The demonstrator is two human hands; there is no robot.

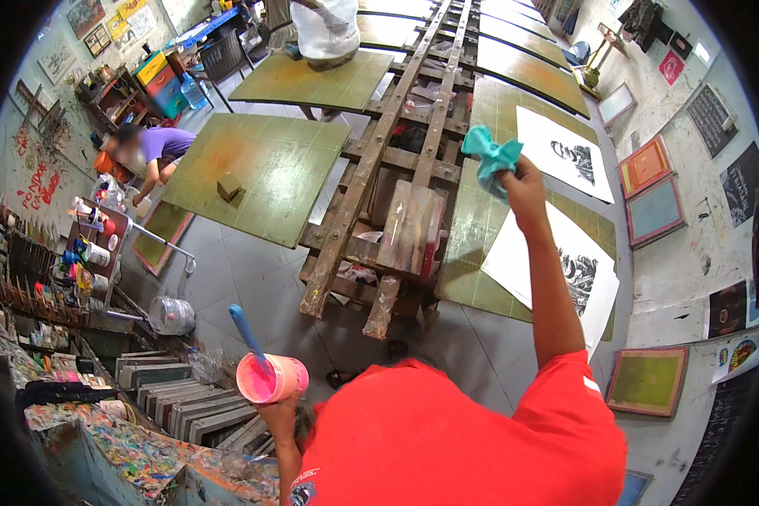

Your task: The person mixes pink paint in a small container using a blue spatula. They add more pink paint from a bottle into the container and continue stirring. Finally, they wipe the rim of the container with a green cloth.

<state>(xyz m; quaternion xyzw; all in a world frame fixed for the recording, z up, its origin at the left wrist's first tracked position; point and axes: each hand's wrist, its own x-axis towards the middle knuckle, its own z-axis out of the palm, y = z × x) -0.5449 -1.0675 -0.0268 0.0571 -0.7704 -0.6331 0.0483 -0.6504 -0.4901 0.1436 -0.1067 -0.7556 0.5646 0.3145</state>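
My left hand (280, 417) is wrapped round a pink plastic tub (294, 374) low in the picture. Bright pink ink or paint (255, 384) lies inside it, and a blue-handled tool (244, 327) leans out; its lower end is hidden. On the right, my right hand (523, 190) is closed on a crumpled teal cloth (491, 158), held over the green boards. Two groups of white sheets with black printed pictures lie on the boards there: a farther sheet (594, 150) and a nearer overlapping pair (519, 261), partly behind my right forearm.
Wooden rails (337, 253) run away between rows of green boards (261, 160); a small brown block (228, 185) sits on one. A person in purple (164, 143) bends low at left, and another in white (325, 34) stands beyond. Frames (173, 405) are stacked at lower left.
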